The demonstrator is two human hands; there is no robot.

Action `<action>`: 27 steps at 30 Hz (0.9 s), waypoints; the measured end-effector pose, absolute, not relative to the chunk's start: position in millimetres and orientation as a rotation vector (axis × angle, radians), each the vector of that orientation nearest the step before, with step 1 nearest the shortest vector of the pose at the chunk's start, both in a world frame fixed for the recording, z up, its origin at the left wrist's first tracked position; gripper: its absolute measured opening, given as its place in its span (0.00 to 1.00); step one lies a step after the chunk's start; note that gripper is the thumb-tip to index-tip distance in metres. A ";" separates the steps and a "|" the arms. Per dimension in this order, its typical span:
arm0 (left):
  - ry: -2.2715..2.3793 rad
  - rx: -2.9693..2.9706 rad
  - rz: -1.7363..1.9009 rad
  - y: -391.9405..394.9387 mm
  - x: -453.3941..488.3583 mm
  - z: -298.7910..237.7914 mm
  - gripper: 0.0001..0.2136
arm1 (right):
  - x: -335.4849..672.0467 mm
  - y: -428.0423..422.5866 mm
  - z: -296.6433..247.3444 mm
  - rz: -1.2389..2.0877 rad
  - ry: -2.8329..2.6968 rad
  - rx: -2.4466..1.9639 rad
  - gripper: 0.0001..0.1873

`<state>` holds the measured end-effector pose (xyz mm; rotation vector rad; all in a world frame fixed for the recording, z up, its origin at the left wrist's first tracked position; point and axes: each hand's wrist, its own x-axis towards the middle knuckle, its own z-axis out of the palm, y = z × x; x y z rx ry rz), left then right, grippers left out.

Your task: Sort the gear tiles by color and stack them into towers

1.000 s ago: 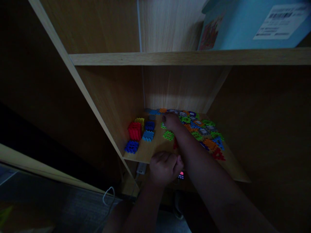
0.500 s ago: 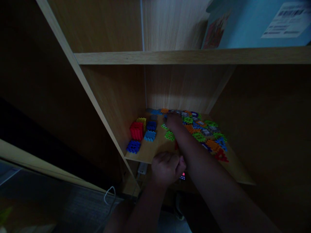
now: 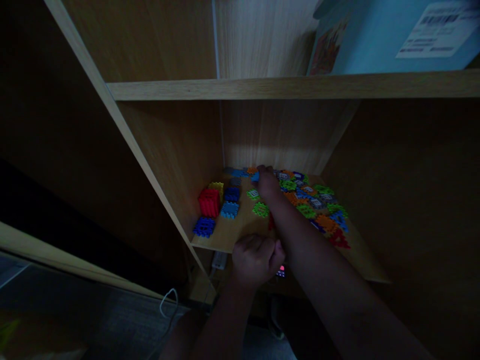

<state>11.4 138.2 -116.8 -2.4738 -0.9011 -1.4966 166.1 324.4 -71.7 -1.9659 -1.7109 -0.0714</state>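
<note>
My left hand is curled into a fist near the front edge of the shelf. Its inside is hidden, so I cannot tell whether anything is in it. My right hand reaches to the back of the shelf, fingers bent around a blue toothed plastic building piece at its left side. The hand partly covers the fingertips. Nearest to it lie a green-and-white piece, a green piece and an orange piece. A spread of mixed-colour pieces lies to its right.
At the left stand a red stack, a yellow stack, and blue pieces. Side panels and an upper shelf board enclose the space. A light-blue box sits above. A white cable lies below left.
My right hand has moved slightly farther back, uncovering more of the green-and-white piece and the blue piece. My left fist stays in place. The view has shifted slightly.
</note>
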 end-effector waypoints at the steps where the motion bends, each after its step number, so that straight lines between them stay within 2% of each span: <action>1: -0.900 -2.476 -1.496 138.3 11.4 -116.7 0.15 | 167.4 325.4 -71.9 -0.066 -1.700 -1.940 0.29; 6: -0.902 -2.473 -1.491 138.3 11.2 -116.9 0.15 | 173.4 329.9 -69.9 -0.077 -1.650 -1.859 0.15; 17: -0.912 -2.482 -1.495 138.2 11.7 -117.1 0.14 | 197.4 319.7 -58.3 -0.051 -1.151 -1.686 0.15; 22: -0.904 -2.474 -1.510 137.8 11.5 -115.9 0.14 | 192.5 309.3 -52.9 -0.254 -1.352 -1.872 0.15; 27: -0.909 -2.475 -1.497 137.6 11.3 -116.2 0.15 | 185.0 313.5 -58.7 -0.161 -1.523 -2.077 0.14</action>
